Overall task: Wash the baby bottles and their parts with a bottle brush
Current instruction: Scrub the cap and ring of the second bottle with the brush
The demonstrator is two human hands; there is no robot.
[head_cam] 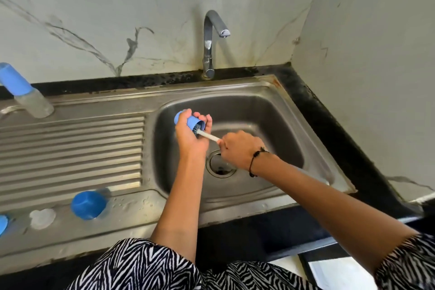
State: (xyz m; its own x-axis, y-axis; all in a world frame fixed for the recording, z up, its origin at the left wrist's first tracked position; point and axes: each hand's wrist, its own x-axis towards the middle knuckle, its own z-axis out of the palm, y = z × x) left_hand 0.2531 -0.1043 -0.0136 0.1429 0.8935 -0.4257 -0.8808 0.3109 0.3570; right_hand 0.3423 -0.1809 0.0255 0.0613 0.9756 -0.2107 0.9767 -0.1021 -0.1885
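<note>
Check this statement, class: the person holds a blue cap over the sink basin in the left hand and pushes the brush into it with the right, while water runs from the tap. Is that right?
One detail is wrong. The head view shows no water coming from the tap; it is dry. The rest holds: the left hand holds the blue cap over the sink basin, and the right hand pushes the brush into it.

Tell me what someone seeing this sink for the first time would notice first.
The eye lands on the two hands over the basin: the left hand grips a blue cap while the right hand pushes a bottle brush into it. Next come the other blue cap on the drainboard's near edge and the capped bottle at far left.
</note>
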